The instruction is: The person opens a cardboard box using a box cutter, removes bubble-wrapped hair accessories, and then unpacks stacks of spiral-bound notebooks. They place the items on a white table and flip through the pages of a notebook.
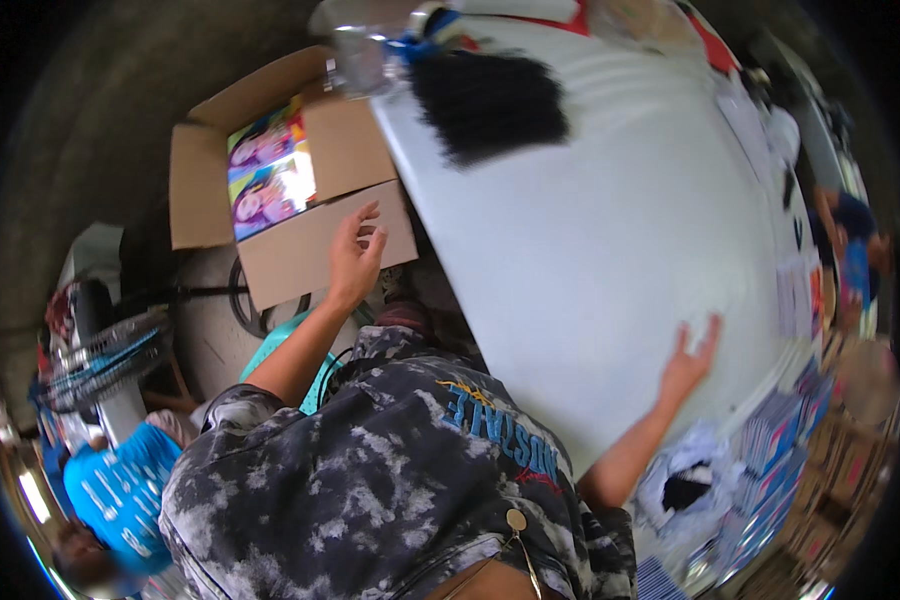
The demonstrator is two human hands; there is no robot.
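My left hand hangs in front of an open cardboard box, near its front flap, with the fingers loosely apart and nothing in them. Inside the box lie colourful printed packs with glossy faces. Above the white table on the right, my right hand is raised with its fingers spread, holding nothing. Toward the far end of the table lies a black bristly or fuzzy mat-like thing, somewhat blurred.
A clear plastic bag with dark contents and stacks of blue-and-white printed packs sit at the near right. A turquoise stool is beside me. At left are a fan and a person in a blue shirt; another person is far right.
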